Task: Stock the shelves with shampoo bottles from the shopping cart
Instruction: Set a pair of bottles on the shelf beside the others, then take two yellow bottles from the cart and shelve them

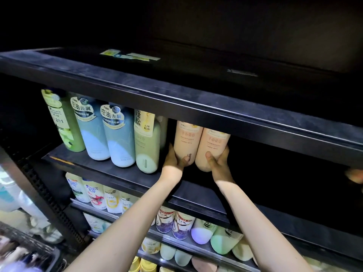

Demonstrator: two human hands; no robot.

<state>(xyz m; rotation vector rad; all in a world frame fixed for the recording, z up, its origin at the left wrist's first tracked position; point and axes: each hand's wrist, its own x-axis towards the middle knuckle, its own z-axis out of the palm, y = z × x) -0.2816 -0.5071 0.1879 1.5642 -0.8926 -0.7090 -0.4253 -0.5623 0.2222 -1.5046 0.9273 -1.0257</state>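
Observation:
Two peach-pink shampoo bottles stand side by side on the dark middle shelf (121,173). My left hand (175,159) grips the base of the left pink bottle (186,140), thumb on its front. My right hand (217,163) grips the base of the right pink bottle (213,146) the same way. Their tops are hidden behind the upper shelf's front edge (196,103). To their left stand a pale green bottle (146,142), two blue-white bottles (118,134) and a green bottle (62,122).
The shelf space right of the pink bottles is dark. Lower shelves (196,246) hold several more bottles. The shopping cart's edge (29,252) shows blurred at bottom left. A blurred skin-coloured shape (355,175) sits at the right edge.

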